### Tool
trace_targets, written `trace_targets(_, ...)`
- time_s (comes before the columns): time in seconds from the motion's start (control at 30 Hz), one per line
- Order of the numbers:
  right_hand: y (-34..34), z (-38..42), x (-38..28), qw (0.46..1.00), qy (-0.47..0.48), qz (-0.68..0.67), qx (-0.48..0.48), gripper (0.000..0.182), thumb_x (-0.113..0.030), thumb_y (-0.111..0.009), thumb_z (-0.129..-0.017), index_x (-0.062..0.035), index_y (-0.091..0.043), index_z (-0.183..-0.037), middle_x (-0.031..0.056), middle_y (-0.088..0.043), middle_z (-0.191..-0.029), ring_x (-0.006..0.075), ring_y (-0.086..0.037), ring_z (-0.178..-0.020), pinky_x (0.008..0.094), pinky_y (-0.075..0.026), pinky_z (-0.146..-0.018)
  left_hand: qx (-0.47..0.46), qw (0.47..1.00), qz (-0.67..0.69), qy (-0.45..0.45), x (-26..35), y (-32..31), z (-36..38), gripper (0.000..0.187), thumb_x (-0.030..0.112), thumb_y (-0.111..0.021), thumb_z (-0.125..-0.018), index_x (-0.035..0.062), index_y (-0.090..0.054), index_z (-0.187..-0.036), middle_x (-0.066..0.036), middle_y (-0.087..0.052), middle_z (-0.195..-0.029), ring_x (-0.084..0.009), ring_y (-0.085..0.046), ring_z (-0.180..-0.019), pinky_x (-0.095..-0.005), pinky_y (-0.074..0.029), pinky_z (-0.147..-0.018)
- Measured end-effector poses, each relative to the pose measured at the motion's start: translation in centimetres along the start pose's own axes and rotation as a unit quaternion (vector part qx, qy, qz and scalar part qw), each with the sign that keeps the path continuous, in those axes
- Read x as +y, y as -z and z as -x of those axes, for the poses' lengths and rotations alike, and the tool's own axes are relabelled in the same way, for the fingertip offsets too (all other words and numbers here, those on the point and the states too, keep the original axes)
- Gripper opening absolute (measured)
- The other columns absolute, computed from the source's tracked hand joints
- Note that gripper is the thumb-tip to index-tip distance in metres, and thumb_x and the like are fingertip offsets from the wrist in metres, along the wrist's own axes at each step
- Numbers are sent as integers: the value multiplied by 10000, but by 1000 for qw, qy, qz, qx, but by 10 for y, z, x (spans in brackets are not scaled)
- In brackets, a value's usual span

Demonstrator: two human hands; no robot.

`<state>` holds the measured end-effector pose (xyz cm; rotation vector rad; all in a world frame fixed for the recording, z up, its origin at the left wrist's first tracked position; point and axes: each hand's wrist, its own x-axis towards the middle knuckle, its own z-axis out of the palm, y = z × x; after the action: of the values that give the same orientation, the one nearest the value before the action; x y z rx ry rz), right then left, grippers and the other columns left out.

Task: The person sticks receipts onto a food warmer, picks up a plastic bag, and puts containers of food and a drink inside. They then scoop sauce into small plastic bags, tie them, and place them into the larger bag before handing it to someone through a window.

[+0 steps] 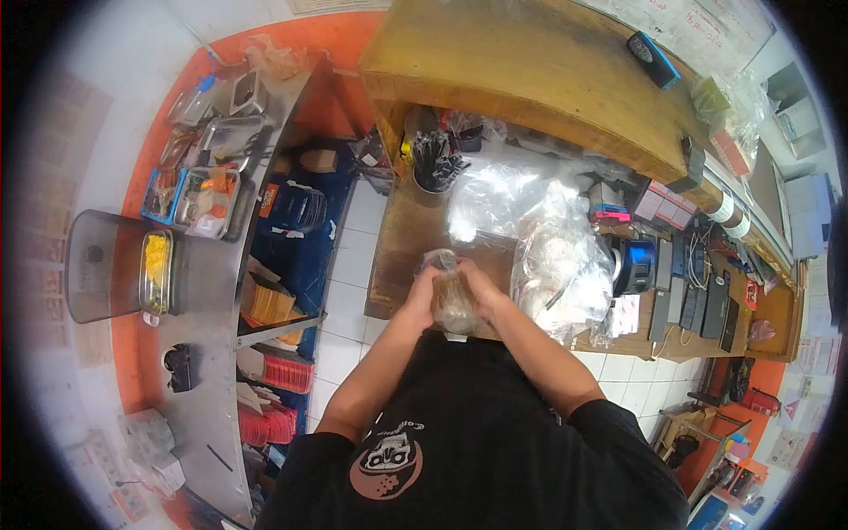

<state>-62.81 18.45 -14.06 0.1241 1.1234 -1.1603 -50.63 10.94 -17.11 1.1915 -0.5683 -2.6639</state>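
Observation:
Both my hands are at a clear plastic bag (454, 309) with something brownish inside, close to my body at the front edge of the wooden desk (402, 238). My left hand (421, 299) grips the bag's left side near its top, the fingers curled round it. On the right side my right hand (481, 290) holds the same bag near its gathered top. The bag hangs upright between the hands; its exact contents are too blurred to tell.
Clear plastic bags (561, 256) are heaped on the desk to the right. Behind stands a cup of black-wrapped items (433, 172) under a wooden shelf (521, 62). A metal counter (208, 353) with food trays (208, 201) is at the left.

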Motion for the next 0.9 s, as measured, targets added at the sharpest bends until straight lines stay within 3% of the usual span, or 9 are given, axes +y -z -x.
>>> trace_targets(0.07,0,10,4,994,104,24,6,532,-149,-479,-890,-139,-325,-1400,111,-488,-1196,217,-511,-1088,343,-451,-936,10,995,-37,-94,-7,-4,8,752,225,-504,-921,134,-106,-1553,-152,-407,-1445,-271,-453,-1283,-386,-397,-1043)
trace_targets(0.1,-1,13,5,994,105,23,6,532,-149,-479,-890,-139,-325,-1400,111,-488,-1196,217,-511,-1088,343,-451,-936,9,995,-38,-94,-7,-5,10,752,225,-504,-921,134,-106,-1553,-152,-407,-1445,-271,-453,-1283,-386,-397,-1043)
trace_targets(0.17,-4,20,7,968,240,66,7,570,-64,-491,-867,-123,-327,-1409,115,-466,-1289,211,-467,-1184,326,-395,-1004,-31,949,-201,-240,1,-22,30,752,191,-539,-942,89,-104,-1547,-146,-219,-1570,-250,-230,-1437,-340,-228,-1145)
trace_targets(0.2,-1,17,10,968,241,65,9,570,-64,-491,-867,-123,-327,-1409,115,-466,-1289,211,-467,-1184,326,-395,-1004,-32,949,-202,-238,5,-26,36,752,191,-539,-942,89,-104,-1547,-146,-219,-1570,-250,-230,-1437,-340,-228,-1145)
trace_targets(0.27,1,12,9,931,347,110,6,659,36,-520,-811,-98,-311,-1422,118,-418,-1388,213,-398,-1286,320,-347,-1051,-16,855,-383,-350,15,-31,42,782,134,-593,-922,82,-121,-1543,-163,-233,-1565,-259,-227,-1443,-359,-230,-1149)
trace_targets(0.4,2,23,0,919,369,136,-17,730,94,-535,-769,-73,-291,-1437,123,-390,-1436,218,-358,-1338,321,-325,-1072,-5,814,-429,-391,14,-30,43,781,74,-615,-884,51,-171,-1527,-194,-262,-1548,-292,-271,-1430,-377,-248,-1144)
trace_targets(0.47,7,18,3,872,451,190,-14,708,117,-549,-753,-28,-322,-1407,133,-411,-1410,225,-360,-1348,334,-293,-1100,17,741,-495,-454,10,-28,43,758,15,-619,-846,25,-230,-1497,-221,-297,-1519,-344,-309,-1408,-393,-272,-1135)
trace_targets(0.7,2,45,12,869,446,212,18,631,114,-534,-749,-10,-421,-1357,124,-506,-1325,212,-440,-1284,322,-330,-1078,26,696,-522,-492,-11,-11,42,706,-29,-625,-788,5,-314,-1421,-230,-378,-1445,-375,-370,-1357,-417,-285,-1126)
trace_targets(0.9,11,49,15,931,354,-7,-84,503,88,-516,-787,-34,-493,-1274,113,-529,-1316,211,-457,-1272,352,-365,-1063,-77,703,-441,-553,-13,-25,56,612,33,-657,-787,15,-384,-1335,-221,-425,-1371,-369,-428,-1286,-409,-355,-1063)
